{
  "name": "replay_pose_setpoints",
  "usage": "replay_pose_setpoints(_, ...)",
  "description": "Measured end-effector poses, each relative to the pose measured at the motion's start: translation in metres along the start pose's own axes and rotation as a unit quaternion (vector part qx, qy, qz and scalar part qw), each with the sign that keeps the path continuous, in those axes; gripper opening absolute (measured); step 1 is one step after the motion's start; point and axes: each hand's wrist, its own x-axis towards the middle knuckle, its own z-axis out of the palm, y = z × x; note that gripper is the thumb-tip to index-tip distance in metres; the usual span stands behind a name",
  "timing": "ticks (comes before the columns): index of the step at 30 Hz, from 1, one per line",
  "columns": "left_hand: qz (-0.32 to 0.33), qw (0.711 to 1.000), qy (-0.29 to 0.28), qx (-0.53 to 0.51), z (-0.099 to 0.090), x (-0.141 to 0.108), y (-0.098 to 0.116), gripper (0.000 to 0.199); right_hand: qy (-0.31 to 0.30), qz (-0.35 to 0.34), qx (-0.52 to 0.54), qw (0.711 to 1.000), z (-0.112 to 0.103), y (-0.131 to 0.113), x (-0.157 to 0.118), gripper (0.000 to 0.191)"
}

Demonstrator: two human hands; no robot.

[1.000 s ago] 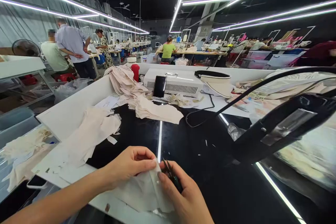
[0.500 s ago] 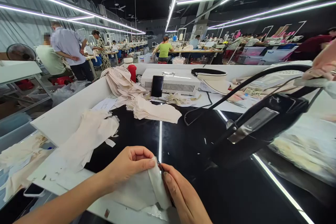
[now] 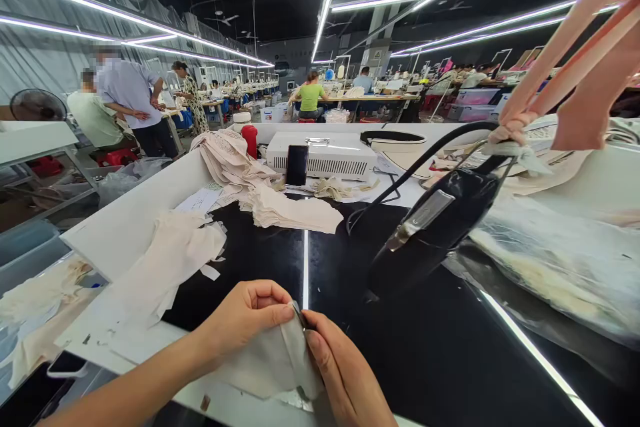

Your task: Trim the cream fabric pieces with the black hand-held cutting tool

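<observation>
Near the front edge of the black table top, my left hand [image 3: 249,319] pinches a pale cream fabric piece [image 3: 260,363] between thumb and fingers. The fabric drapes down below both hands, its upper edge folded. My right hand [image 3: 337,363] is closed around a slim dark metal tool [image 3: 301,317], whose tip lies against the fabric's edge beside my left fingertips. Most of that tool is hidden by my fingers, so its exact kind does not show. Further left lies a loose pile of cream fabric pieces [image 3: 175,247].
A black corded device [image 3: 440,220] hangs from pink cloth strips [image 3: 565,73] over the table's right side. Behind are a stack of cut fabric [image 3: 295,210], a phone [image 3: 297,165], a white metal box [image 3: 340,159] and a visor [image 3: 400,150]. Plastic-wrapped goods [image 3: 560,260] lie right.
The hanging black device and its pink strips have swung left. Both hands stay nearly in place on the fabric, with the tool still at its edge.
</observation>
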Motion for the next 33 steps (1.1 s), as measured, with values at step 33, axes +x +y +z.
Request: replay_pose_setpoints(33,0.017,0.999,-0.010,0.036,0.0001,-0.0044,-0.0001,0.042,-0.069,0.012,-0.028,0.997,-0.0070,-0.0059,0.0040,0.047)
